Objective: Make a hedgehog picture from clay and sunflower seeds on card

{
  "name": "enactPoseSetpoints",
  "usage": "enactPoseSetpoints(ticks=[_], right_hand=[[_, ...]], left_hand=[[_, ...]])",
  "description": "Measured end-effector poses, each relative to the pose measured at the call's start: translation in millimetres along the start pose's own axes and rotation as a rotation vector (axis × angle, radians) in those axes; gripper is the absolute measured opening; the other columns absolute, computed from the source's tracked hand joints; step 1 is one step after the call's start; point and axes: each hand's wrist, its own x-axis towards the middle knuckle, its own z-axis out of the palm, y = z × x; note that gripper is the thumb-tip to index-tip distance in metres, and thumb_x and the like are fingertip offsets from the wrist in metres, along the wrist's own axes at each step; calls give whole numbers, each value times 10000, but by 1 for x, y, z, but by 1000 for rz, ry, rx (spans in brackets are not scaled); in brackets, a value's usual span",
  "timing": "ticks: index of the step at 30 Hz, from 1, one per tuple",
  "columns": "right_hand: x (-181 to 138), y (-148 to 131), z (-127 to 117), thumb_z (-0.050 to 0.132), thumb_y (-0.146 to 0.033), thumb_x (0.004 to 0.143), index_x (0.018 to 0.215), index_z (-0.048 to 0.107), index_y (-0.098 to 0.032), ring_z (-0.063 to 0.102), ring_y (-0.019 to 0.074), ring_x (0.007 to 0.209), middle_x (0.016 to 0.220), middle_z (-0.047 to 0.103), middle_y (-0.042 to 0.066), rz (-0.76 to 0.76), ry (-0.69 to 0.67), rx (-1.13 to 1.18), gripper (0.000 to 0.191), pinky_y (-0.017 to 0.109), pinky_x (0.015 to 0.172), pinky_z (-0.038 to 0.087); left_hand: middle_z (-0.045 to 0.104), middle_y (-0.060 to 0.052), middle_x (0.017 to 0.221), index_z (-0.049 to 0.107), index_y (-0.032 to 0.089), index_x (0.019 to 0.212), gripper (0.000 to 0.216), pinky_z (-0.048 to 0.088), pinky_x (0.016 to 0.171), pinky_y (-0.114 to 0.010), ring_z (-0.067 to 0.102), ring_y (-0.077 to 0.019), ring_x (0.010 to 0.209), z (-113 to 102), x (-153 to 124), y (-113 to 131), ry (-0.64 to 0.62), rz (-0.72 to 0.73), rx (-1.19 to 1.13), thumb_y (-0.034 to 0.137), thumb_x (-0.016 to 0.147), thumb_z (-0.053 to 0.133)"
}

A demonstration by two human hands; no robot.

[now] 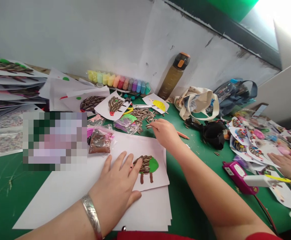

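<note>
My left hand (115, 188), with a silver bangle at the wrist, lies flat with spread fingers on white paper. Its index finger touches a paper picture (160, 179) of an animal shape in green clay with brown legs, partly covered in striped sunflower seeds (145, 164). The hand hides part of the picture's left end. My right hand (166, 135) is pinched by the seed pile (145, 114), and a sunflower seed (148, 126) shows at the fingertips. An orange pencil-like stick (183, 135) lies beneath that hand. Left of the picture lies a bag of brown clay (100, 141).
Finished seed pictures (115, 106), scissors (142, 106) and coloured clay packs (120, 81) lie toward the wall. A bottle (172, 76) and cloth bag (195, 100) stand behind. Right are a magenta glue device (240, 176) and another person's hand (282, 163). Stacked pictures (10, 86) rise at left.
</note>
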Motion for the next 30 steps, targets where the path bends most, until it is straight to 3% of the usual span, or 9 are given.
enactPoseSetpoints(ticks=[3, 8, 18, 22, 24, 27, 30], right_hand=[[16, 1, 13, 450, -83, 857, 824, 650, -181, 559, 198, 837, 888, 627, 77, -27, -22, -41, 225, 280, 694, 382], [17, 2, 24, 450, -85, 853, 815, 619, -174, 544, 202, 814, 874, 607, 89, -29, -54, -95, 195, 280, 687, 363], [-11, -2, 5, 404, -106, 890, 848, 630, -181, 548, 189, 718, 755, 616, 59, 35, 2, -135, 241, 292, 625, 332], [-47, -7, -10, 385, -182, 938, 1043, 636, -218, 613, 163, 765, 763, 655, 20, 73, 132, 229, 275, 265, 669, 406], [-68, -12, -14, 434, -219, 930, 1034, 634, -226, 639, 149, 780, 833, 685, 13, 98, 80, 476, 225, 257, 714, 456], [-93, -19, -15, 440, -270, 939, 1015, 586, -233, 653, 132, 696, 817, 690, -4, 295, 6, 753, 169, 250, 662, 497], [-108, -26, -13, 472, -264, 923, 940, 587, -233, 644, 149, 768, 852, 678, 6, 311, -1, 817, 121, 270, 699, 503]], left_hand=[[401, -143, 1483, 388, 237, 1436, 661, 257, 1067, -637, 294, -371, 1384, 0, 0, 0, -11, -3, -8, 542, 866, 527], [410, -147, 1478, 410, 239, 1424, 652, 258, 1064, -634, 297, -369, 1381, 3, -1, 0, 0, 3, -10, 551, 863, 526], [429, -145, 1466, 420, 236, 1419, 636, 258, 1062, -622, 313, -370, 1368, 5, -2, -2, 37, 14, 23, 528, 865, 535], [435, -149, 1461, 425, 227, 1416, 636, 271, 1054, -626, 320, -377, 1363, 1, -2, -1, 23, 13, 16, 517, 863, 544], [441, -150, 1456, 430, 224, 1413, 634, 274, 1052, -628, 323, -379, 1362, 1, -2, -1, 24, 14, 18, 509, 860, 554], [446, -154, 1451, 441, 219, 1406, 627, 283, 1049, -623, 335, -378, 1356, 1, -2, 0, 30, 17, 24, 500, 858, 560], [442, -154, 1454, 443, 220, 1404, 628, 292, 1047, -617, 339, -379, 1355, 1, -2, 0, 45, 18, 30, 498, 854, 565]])
